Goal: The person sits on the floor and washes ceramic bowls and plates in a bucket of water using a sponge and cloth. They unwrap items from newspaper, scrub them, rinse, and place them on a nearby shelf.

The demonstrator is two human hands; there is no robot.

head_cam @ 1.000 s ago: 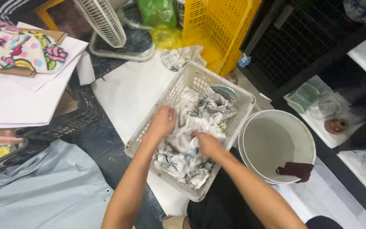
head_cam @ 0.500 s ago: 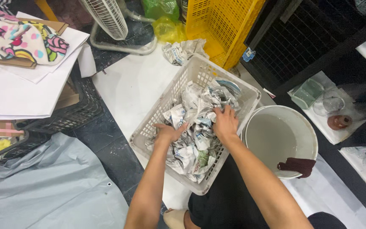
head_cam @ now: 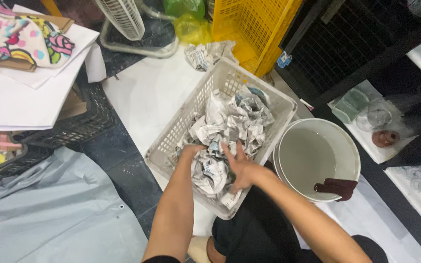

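In the centre of the frame both hands are inside the white basket (head_cam: pixel 181 122), at its lower corner: the right hand (head_cam: pixel 239 168) lies with fingers spread on the crumpled newspaper (head_cam: pixel 232 122), while the left hand (head_cam: pixel 191 152) is pushed into the paper, so I cannot tell its fingers. The paper fills the basket up to its rim. The white bucket (head_cam: pixel 317 129) stands just beside the basket at the right, and a yellow crate (head_cam: pixel 249 29) is near its upper corner; open white floor lies at its upper left.

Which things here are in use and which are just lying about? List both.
In use:
left hand, dug into the newspaper
right hand, fingers spread on the newspaper
basket holding the newspaper

Lying about:
bucket with dark cloth on its rim
yellow crate
fan
loose newspaper wad
flowered cloth
grey sheet
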